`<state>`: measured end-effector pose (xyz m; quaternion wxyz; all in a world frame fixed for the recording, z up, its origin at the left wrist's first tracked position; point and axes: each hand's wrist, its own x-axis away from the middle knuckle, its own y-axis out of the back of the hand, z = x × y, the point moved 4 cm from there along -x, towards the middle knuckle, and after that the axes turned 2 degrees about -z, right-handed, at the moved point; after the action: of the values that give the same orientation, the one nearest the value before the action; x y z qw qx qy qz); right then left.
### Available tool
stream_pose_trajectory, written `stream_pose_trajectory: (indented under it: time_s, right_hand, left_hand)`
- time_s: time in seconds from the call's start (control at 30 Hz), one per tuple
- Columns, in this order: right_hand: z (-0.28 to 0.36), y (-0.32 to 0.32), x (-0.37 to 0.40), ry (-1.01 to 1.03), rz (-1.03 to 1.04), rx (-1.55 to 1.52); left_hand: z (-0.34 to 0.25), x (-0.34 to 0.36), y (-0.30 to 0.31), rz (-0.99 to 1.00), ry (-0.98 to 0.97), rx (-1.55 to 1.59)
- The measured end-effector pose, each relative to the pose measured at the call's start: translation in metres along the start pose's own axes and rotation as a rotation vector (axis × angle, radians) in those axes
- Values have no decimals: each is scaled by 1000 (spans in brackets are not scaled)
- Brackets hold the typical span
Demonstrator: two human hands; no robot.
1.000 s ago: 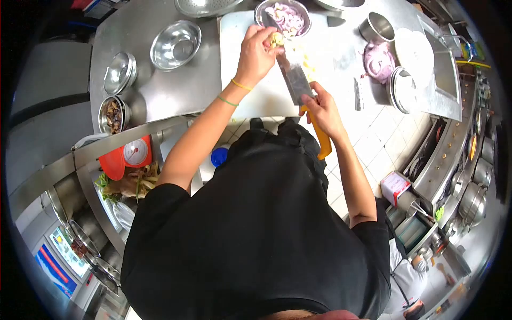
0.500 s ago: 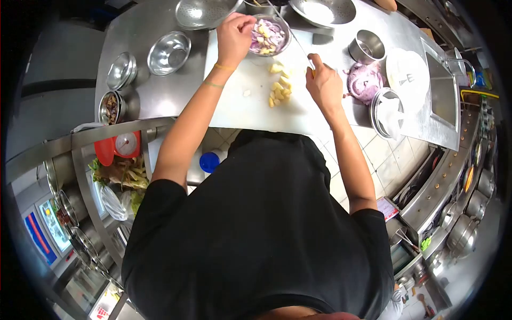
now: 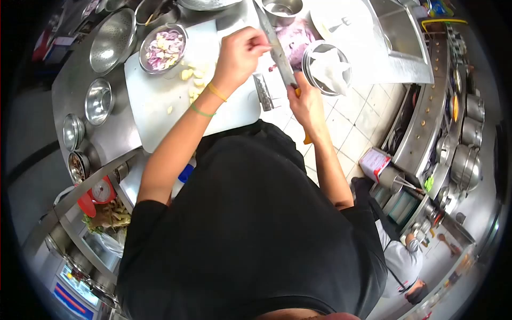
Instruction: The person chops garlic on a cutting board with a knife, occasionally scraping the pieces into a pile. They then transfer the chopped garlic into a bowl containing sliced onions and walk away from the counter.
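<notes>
My right hand (image 3: 308,105) grips the orange handle of a long knife (image 3: 279,54), its grey blade pointing away from me, to the right of the cutting board. My left hand (image 3: 237,60) has its fingers curled together, tips right at the blade's left edge; I cannot tell what is in them. Below that forearm, the white cutting board (image 3: 234,113) carries pale yellow chunks (image 3: 198,74), partly hidden by the wrist. A metal bowl (image 3: 184,44) at the board's far left holds sliced purple onion or shallot (image 3: 164,49) with yellow pieces on top.
Purple peeled bulbs (image 3: 295,40) lie beyond the knife, beside a metal pot (image 3: 282,8) and stacked bowls holding a white bag (image 3: 328,69). Left stand a colander (image 3: 113,41) and metal bowls (image 3: 99,101). A sink (image 3: 394,26) is far right; a person (image 3: 401,261) is behind me, right.
My view has turned right. My left hand has moved from the onion bowl to the knife blade. The knife, still in my right hand, is now right of the board.
</notes>
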<state>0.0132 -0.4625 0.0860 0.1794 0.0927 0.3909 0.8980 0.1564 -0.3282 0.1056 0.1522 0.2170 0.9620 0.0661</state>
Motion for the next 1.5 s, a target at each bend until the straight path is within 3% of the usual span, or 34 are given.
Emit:
stream_pose_trajectory:
  time_s: [0.1, 0.17, 0.23, 0.3, 0.33, 0.37, 0.4, 0.43, 0.47, 0.53, 0.6, 0.7, 0.77, 0.9, 1.0, 1.03, 1.13, 1.2, 1.23, 1.3, 1.33, 1.4, 1.5]
  right_hand:
    - [-16, -18, 21, 14, 48, 5]
    - [-17, -27, 30, -58, 149, -17]
    - [-21, -34, 37, -85, 194, -24]
    - [-14, -33, 43, -107, 236, -118]
    - [-8, -32, 46, -86, 242, -143]
    - [-6, -31, 49, -74, 243, -161]
    - [-6, -30, 51, -79, 265, -171]
    - [-7, -32, 54, -135, 353, -235]
    - [-9, -36, 56, -190, 438, -299]
    - [-11, -42, 59, -153, 476, -325]
    - [-12, -50, 57, -94, 524, -334]
    - [-6, -63, 51, -48, 560, -290]
    - [5, -67, 46, -27, 550, -275]
    - [28, -60, 42, -14, 471, -216]
    - [31, -53, 51, -142, 369, -323]
    - [32, -52, 55, -148, 362, -307]
    - [36, -48, 68, -181, 274, -330]
    - [36, -47, 81, -174, 218, -351]
    - [37, -48, 88, -156, 180, -385]
    - [39, -52, 100, -179, 135, -433]
    - [39, -54, 107, -186, 108, -426]
    - [40, -59, 123, -216, 83, -390]
    - [50, -65, 139, -263, 126, -304]
  left_hand:
    - [-25, -27, -64, 241, -302, -32]
    - [6, -40, -108, 411, -305, -104]
    - [13, -45, -106, 208, -590, -233]
    - [-14, -36, -58, 293, -275, -103]
    - [-4, -27, -30, 210, -328, -64]
    - [0, -14, 4, 214, -105, 33]
    - [40, 0, 38, 119, -110, 48]
    - [42, 23, 86, 95, 241, -246]
    - [66, 47, 126, -58, 126, -140]
    - [90, 112, 195, -85, 349, -500]
    - [101, 154, 211, -99, 441, -652]
    - [100, 183, 199, -69, 427, -634]
    - [94, 175, 180, -87, 266, -785]
    - [101, 162, 179, -117, 258, -741]
    - [77, 120, 197, -234, 152, -601]
    - [68, 100, 206, -225, -12, -652]
    - [58, 69, 207, -201, -102, -818]
    - [52, 72, 184, -3, -292, -511]
    - [52, 84, 174, 7, -297, -493]
    - [74, 117, 147, 310, -44, -522]
    - [84, 126, 141, 328, -56, -505]
    - [92, 150, 128, 316, -279, -589]
    - [101, 161, 133, 280, -209, -456]
